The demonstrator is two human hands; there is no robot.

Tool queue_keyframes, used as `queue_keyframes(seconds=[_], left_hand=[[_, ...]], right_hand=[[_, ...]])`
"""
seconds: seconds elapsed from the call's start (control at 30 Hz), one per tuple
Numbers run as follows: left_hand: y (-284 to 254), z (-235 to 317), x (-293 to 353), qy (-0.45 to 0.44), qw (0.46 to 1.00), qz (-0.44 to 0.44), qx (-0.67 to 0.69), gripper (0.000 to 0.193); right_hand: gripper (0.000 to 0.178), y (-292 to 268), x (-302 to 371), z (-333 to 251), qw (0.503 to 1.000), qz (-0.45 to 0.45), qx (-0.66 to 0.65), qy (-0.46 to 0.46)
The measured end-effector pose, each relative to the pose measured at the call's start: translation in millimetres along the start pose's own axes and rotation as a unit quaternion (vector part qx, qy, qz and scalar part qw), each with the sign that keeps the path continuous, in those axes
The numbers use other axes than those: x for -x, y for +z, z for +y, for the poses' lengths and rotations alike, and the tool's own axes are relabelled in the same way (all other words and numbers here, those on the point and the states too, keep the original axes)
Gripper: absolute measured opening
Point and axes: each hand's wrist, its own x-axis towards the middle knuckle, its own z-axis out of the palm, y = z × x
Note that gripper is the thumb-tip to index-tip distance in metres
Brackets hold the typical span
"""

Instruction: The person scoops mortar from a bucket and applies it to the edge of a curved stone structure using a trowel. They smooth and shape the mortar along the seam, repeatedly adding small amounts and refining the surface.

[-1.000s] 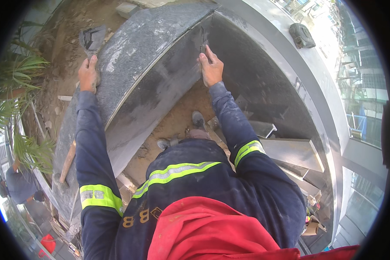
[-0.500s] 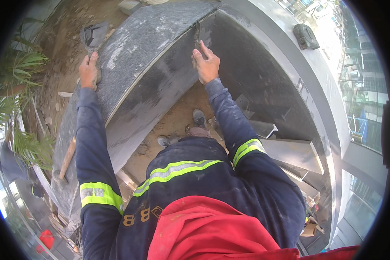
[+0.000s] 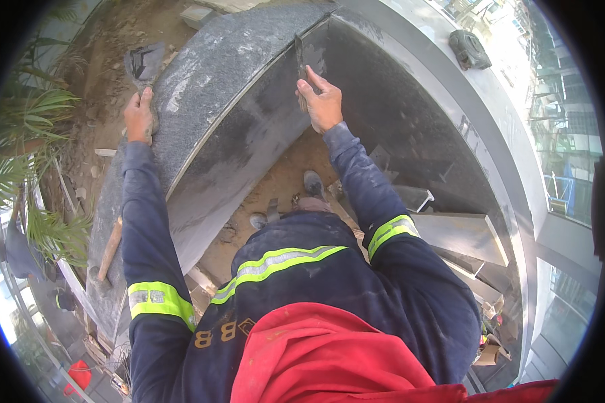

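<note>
My left hand [image 3: 139,117] is closed round the handle of a trowel [image 3: 148,60], its wide grey blade pointing away over the dirt and bearing dark smears. It is beside the outer edge of a grey stone slab [image 3: 208,74]. My right hand [image 3: 322,101] grips a narrow dark blade, like a putty knife [image 3: 300,50], mostly edge-on; its handle is largely hidden in my fingers. The blade's tip is by the seam near the corner where the slab meets the dark inner panel [image 3: 383,87]. I cannot tell whether it touches.
A wooden-handled hammer [image 3: 111,248] lies on the slab by my left forearm. Palm fronds [image 3: 47,114] grow at the left. Stone offcuts [image 3: 457,235] lean inside the curved wall at right. A dark bag [image 3: 469,50] sits on the wall's pale ledge.
The narrow blade in my right hand has tilted and now reaches up to the slab's edge seam. My left hand with the trowel has moved slightly down.
</note>
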Motion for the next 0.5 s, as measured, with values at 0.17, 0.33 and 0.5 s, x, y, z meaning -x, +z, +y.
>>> queue_keyframes(seconds=[0.17,0.33,0.5], left_hand=[[9.8,12.2,8.6,-0.009,0.999,0.02,0.04,0.037],[-0.6,-1.2,3.8,-0.01,1.0,-0.002,0.018,0.039],[-2.1,-8.1,2.3,0.009,1.0,-0.002,-0.01,0.042]], right_hand=[[0.051,-4.2,35.2,23.6,0.983,-0.066,0.156,-0.066],[0.049,-14.2,50.5,15.1,0.989,-0.109,0.097,-0.037],[0.05,-4.8,32.7,-7.5,0.997,-0.04,-0.049,0.047]])
